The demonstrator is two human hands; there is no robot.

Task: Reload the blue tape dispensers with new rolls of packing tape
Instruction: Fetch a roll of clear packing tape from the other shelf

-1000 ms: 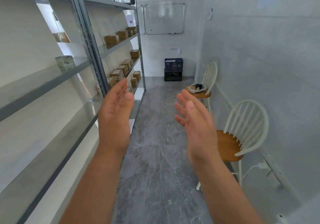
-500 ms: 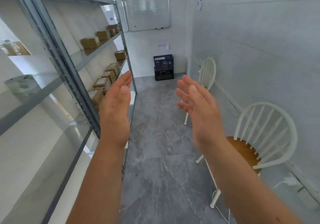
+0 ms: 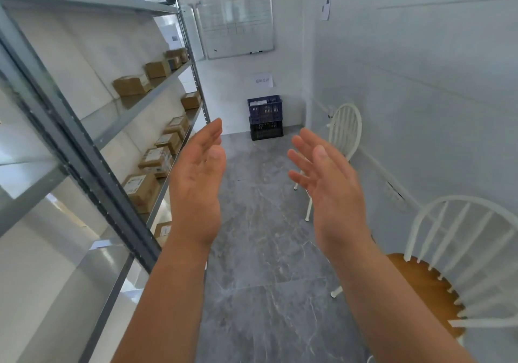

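**K:** Narrow storeroom, grey marble-look floor, white walls. What are the hands doing?

**R:** Nothing gripped. Left hand and right hand both raised in front, flat and spread, palms facing each other, well apart. Fingers extended, empty.

**K:** Around them?

**R:** Metal shelving runs along the left, with small cardboard boxes on several levels. Near white chair with a wooden seat at lower right, a second white chair further down the right wall. Blue crate stacked on a black crate against the far wall, whiteboard above.

**K:** Dispensers? Tape rolls?

**R:** None in view. No blue tape dispenser, no packing tape roll that I can identify. Crate contents too small to read; boxes are closed.

**K:** So progress?

**R:** My read: zero visible. Nothing loaded, nothing picked up. Everything is left: locate dispensers and rolls, then reload each.

**K:** Next?

**R:** Likely a search of the shelves or crates. That's a guess.
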